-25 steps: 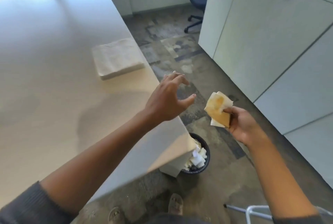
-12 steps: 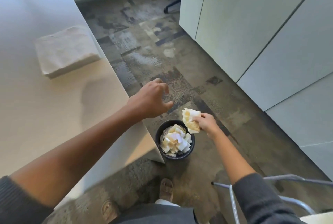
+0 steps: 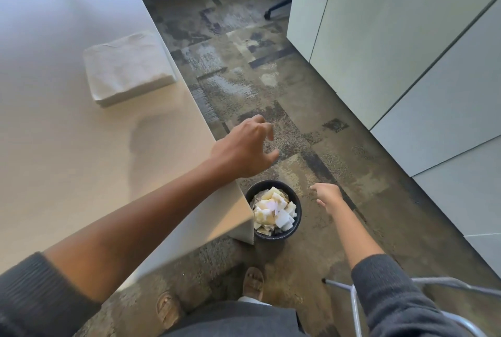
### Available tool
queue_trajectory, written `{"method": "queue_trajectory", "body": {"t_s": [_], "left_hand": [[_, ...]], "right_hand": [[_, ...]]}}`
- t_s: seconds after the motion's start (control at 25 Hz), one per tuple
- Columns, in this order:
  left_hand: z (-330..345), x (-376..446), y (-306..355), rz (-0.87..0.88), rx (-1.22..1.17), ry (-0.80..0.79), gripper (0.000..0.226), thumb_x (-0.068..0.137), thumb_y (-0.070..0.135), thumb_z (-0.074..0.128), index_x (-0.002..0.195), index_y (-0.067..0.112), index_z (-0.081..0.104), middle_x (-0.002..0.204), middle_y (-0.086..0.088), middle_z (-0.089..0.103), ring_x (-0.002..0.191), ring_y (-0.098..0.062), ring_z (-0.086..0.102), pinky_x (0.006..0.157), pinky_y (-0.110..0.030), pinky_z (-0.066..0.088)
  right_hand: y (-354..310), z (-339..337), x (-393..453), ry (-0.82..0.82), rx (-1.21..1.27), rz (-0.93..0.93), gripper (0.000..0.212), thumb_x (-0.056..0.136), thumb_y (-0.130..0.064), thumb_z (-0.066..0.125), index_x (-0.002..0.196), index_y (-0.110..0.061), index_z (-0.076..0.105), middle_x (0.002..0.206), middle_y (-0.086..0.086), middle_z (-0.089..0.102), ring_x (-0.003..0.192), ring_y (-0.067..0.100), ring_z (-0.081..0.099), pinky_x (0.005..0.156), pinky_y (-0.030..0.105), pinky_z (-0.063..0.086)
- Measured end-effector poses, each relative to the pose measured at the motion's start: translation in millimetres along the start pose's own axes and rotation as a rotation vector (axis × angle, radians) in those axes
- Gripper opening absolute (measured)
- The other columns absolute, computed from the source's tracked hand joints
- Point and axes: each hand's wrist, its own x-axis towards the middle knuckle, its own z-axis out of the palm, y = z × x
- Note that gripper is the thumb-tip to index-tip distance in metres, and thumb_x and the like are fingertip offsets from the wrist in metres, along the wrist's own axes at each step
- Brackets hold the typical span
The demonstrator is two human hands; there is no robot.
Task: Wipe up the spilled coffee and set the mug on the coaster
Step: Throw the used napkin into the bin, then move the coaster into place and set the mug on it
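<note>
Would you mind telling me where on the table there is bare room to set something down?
The table is bare between the napkin stack and its near corner, under the left forearm, and left of the stack. The far part also looks bare. The stack fills the strip along the right edge; the bin below the corner is packed with used napkins.

Table corner (image 3: 245,217) overhangs the bin (image 3: 294,224); right side open.

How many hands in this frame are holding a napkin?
0. The left hand hangs empty over the table corner; the right hand is empty beside the bin of used napkins.
</note>
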Motion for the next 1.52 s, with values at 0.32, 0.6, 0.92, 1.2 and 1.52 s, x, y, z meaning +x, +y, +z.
{"method": "queue_trajectory", "body": {"t_s": [0.32,0.6,0.92,1.2,1.52], "left_hand": [[-11.1,-7.5,2.2,0.128,-0.053,0.164,0.027,0.093,0.026,0.066,0.110,0.005,0.069,0.115,-0.008,0.064,0.107,-0.024,0.061,0.093,-0.038,0.051],[-42.7,-54.9,-25.5,0.137,-0.055,0.333,0.023,0.086,0.020,0.070,0.108,0.011,0.071,0.112,-0.005,0.070,0.107,-0.023,0.062,0.098,-0.033,0.045],[-107.9,-147.6,-107.7,-0.123,-0.134,0.556,0.026,0.086,0.023,0.070,0.110,0.016,0.071,0.119,0.000,0.067,0.113,-0.022,0.057,0.101,-0.039,0.043],[-150.0,-249.9,-187.2,-0.364,-0.146,0.707,0.025,0.085,0.024,0.071,0.110,0.018,0.070,0.117,0.001,0.065,0.114,-0.019,0.055,0.099,-0.032,0.041],[-178.0,-361.7,-251.4,-0.641,-0.161,0.758,0.032,0.085,0.026,0.073,0.115,0.015,0.069,0.128,-0.007,0.064,0.122,-0.024,0.056,0.105,-0.037,0.043]], "right_hand": [[-54.4,1.9,-46.1,-0.100,0.135,-0.250,0.022,0.096,-0.009,0.061,0.117,-0.006,0.068,0.078,0.000,0.060,0.062,0.010,0.052,0.054,0.019,0.047],[-112.4,14.9,-145.8,-0.226,0.308,-0.496,0.009,0.096,-0.010,0.061,0.098,-0.015,0.068,0.094,0.002,0.064,0.086,0.014,0.059,0.081,0.030,0.052],[-162.2,96.1,-306.2,-0.412,0.310,-0.784,0.015,0.095,-0.011,0.062,0.096,-0.022,0.072,0.102,-0.002,0.073,0.096,0.012,0.065,0.083,0.022,0.051],[-151.8,188.2,-408.4,-0.570,0.159,-0.898,0.019,0.097,-0.012,0.060,0.112,-0.013,0.071,0.114,0.005,0.072,0.105,0.015,0.067,0.095,0.026,0.052],[-113.6,291.7,-472.2,-0.783,0.017,-0.914,0.016,0.095,-0.008,0.062,0.102,-0.019,0.071,0.107,0.000,0.073,0.098,0.011,0.066,0.090,0.024,0.052]]}}
